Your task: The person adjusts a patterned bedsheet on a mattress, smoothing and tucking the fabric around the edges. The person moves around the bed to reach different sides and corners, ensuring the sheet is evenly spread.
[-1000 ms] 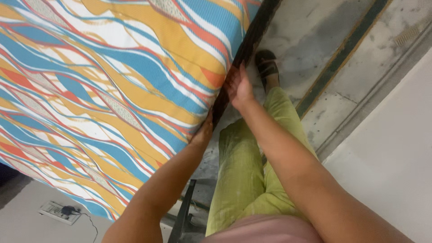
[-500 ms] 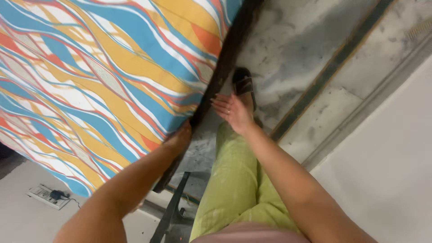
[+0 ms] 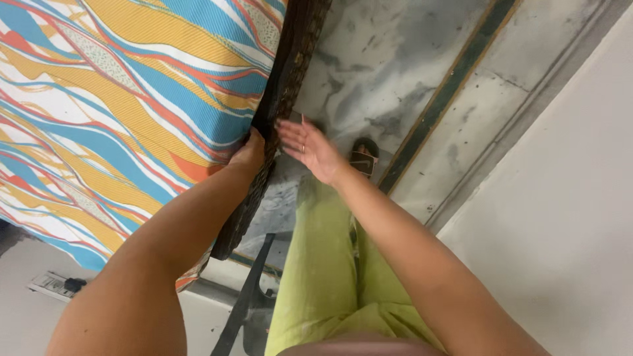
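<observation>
A mattress with a wavy blue, orange, yellow and white cover fills the left of the head view. Its dark side edge runs from the top down toward me. My left hand grips that dark edge, fingers curled over it and partly hidden. My right hand is flat and open, fingers spread, just right of the edge; whether it touches is unclear. A ring shows on one finger. Below are my green trousers and a dark sandal on my foot.
The floor is mottled grey stone with a dark green strip running diagonally. A pale wall rises at the right. A dark metal frame bar sits under the mattress. A white power strip lies at lower left.
My right hand has come off the mattress edge and opened flat beside it. My left hand has shifted up along the dark edge. The view has swung so the mattress sits higher.
</observation>
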